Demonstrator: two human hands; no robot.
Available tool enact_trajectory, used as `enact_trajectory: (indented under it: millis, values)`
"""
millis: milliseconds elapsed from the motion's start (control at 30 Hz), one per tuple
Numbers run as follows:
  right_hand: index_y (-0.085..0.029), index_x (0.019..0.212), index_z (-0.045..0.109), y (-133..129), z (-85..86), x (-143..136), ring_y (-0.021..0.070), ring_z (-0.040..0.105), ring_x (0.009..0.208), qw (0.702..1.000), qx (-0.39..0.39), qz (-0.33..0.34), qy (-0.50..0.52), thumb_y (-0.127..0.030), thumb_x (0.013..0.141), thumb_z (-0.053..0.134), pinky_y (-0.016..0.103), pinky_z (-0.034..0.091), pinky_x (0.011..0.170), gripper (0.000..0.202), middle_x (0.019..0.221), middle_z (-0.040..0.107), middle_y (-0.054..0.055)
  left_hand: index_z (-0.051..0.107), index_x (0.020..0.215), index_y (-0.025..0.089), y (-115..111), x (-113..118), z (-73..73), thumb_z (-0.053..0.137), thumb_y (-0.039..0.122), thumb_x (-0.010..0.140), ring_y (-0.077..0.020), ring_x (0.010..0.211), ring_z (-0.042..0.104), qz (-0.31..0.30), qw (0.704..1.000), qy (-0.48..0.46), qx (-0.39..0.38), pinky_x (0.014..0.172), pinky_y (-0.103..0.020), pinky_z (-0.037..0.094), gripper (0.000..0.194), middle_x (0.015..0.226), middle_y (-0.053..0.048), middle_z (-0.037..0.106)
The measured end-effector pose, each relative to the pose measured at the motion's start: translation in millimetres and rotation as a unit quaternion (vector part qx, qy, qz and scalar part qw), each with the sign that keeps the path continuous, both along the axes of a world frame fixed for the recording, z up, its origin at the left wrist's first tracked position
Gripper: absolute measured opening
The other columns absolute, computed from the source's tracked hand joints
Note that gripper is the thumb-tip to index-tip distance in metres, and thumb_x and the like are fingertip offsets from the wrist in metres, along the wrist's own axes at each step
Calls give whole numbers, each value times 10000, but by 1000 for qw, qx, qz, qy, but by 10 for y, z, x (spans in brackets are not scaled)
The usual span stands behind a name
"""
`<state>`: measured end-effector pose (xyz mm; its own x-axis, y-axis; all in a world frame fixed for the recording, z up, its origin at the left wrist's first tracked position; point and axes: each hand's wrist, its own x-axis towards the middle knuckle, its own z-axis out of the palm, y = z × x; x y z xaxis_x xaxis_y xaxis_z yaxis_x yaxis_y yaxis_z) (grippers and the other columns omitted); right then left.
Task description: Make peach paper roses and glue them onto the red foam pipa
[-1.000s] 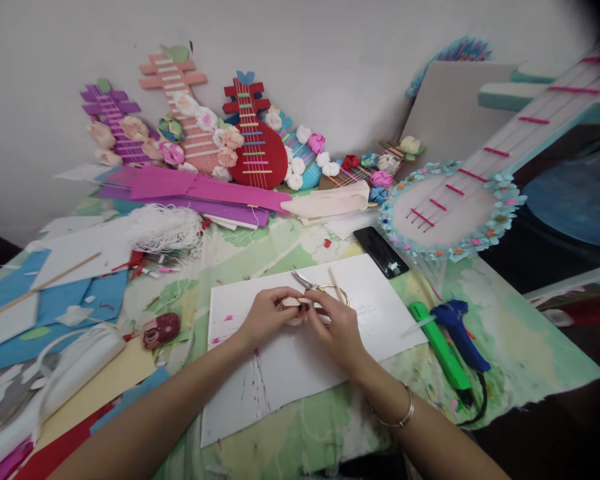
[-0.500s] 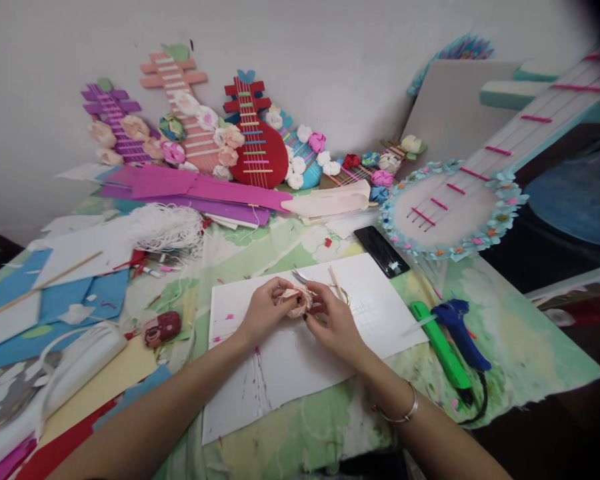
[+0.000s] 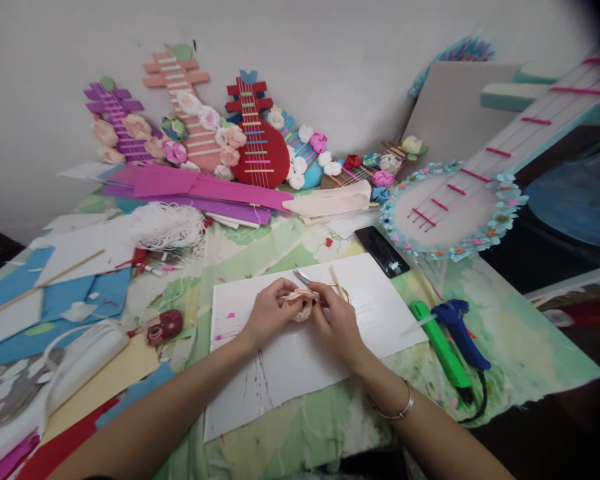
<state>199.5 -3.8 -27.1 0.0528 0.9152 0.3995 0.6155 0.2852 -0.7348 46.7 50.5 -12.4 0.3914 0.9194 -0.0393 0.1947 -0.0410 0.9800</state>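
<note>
Between my two hands is a small pale-pink paper flower [image 3: 297, 311], held above a white board [image 3: 290, 370]. My left hand [image 3: 270, 313] is closed around its left side, thumb laid across the front. On the right edge, the thumb and fingers of my right hand [image 3: 336, 323] pinch the petals. Part of the flower is hidden behind my fingers. Just beyond my hands lie scissors [image 3: 303, 276], their handles partly covered by my right hand, and a short wooden stick [image 3: 336, 279].
To the right lie a green cutter [image 3: 441, 353], a blue glue gun [image 3: 463, 337] and a black phone [image 3: 382, 251]. A large flower-edged paper lute [image 3: 450, 207] leans behind them. White string [image 3: 169, 230], a maroon case [image 3: 164, 327] and coloured sheets [image 3: 73, 293] cover the left side.
My right thumb and fingers have closed in on the flower's right edge, where they were more spread before. The flower has turned slightly in my hands.
</note>
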Motion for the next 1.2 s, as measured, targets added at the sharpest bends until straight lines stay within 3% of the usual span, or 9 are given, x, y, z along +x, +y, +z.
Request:
enact_trajectory:
  millis: [233,433,567,833,1067,1200]
  values:
    - [-201,1150,534,-2,-12,-9,191,634,945,999,16,2,-29,-91,804,430,341,508,851,378,1062,668,68,561,865,161,4,-7,12,656,287,718,-163,746,633,4,1000,-13,-23,661,-238,460,215,808,-28,677]
    - [-206,1082,574,3,13,-12,168,653,842,999,31,-21,-18,-158,878,433,299,528,776,253,954,691,51,597,814,158,0,15,-12,668,330,725,-149,738,605,-22,999,-7,23,668,-230,452,206,783,-16,650]
    - [-196,1065,594,-12,-14,-16,174,658,831,997,55,-32,-42,-166,876,464,303,535,774,232,940,697,63,632,840,158,11,5,-39,660,301,723,-161,773,617,-5,999,8,38,709,-242,461,187,814,-24,672]
    - [-192,1101,576,-87,52,-75,137,660,745,996,88,10,-12,-165,857,504,272,554,725,256,939,697,54,664,912,163,30,-35,4,583,226,736,-184,873,622,23,999,0,47,796,-266,464,204,913,-30,695]
    - [-200,981,624,-66,100,-4,136,661,704,996,13,-39,83,-172,838,472,254,553,651,210,864,689,37,660,886,155,52,-31,-23,601,217,690,-196,870,638,26,999,-14,21,749,-254,476,213,896,-43,698]
    - [-196,957,635,-40,101,20,142,661,662,991,-36,-56,117,-178,812,486,252,542,616,209,813,693,29,589,899,166,22,-13,5,632,265,683,-161,690,641,23,999,-31,-37,620,-232,469,241,782,-15,693]
